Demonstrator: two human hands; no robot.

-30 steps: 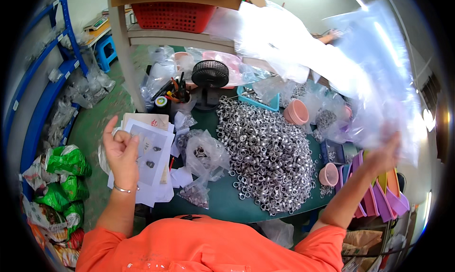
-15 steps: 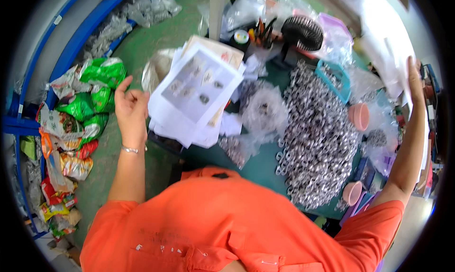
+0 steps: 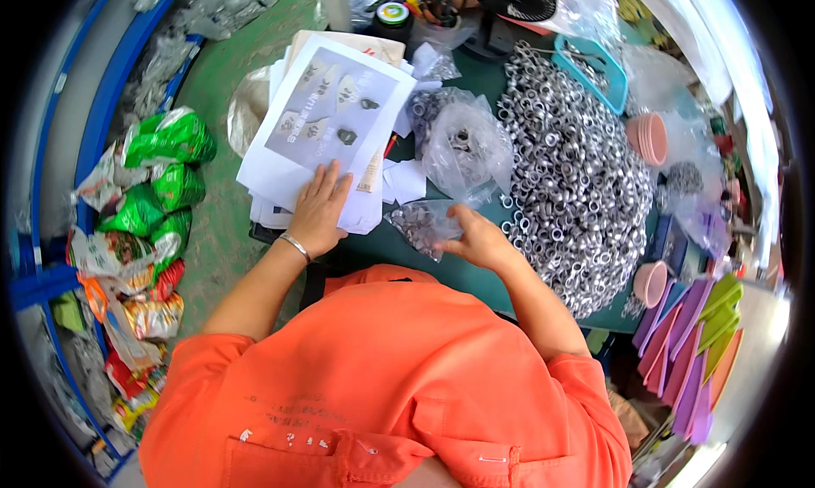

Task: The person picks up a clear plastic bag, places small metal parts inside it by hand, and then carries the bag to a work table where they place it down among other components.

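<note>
My left hand [image 3: 319, 211] lies flat and open on the lower edge of a stack of papers, its fingers stretched out over a printed sheet [image 3: 327, 106] with pictures of small parts. My right hand [image 3: 481, 240] curls its thumb and fingers round the right end of a small clear plastic bag [image 3: 420, 227]. Small dark pieces show inside this bag. Just beyond it stands a larger clear bag [image 3: 469, 144] with metal pieces in it. A big heap of silvery metal rings [image 3: 577, 182] covers the table to the right of my right hand.
A teal basket [image 3: 624, 89] sits at the heap's far edge, near a black fan [image 3: 514, 0]. Pink cups [image 3: 649, 138] stand to the right. A dark jar [image 3: 391, 21] is behind the papers. Green packages [image 3: 170, 140] lie at the left; coloured bins [image 3: 688, 344] are at the lower right.
My left hand has come down onto the papers. My right hand has left the white sheets at the far right and come to the small plastic bag. The view has shifted.
</note>
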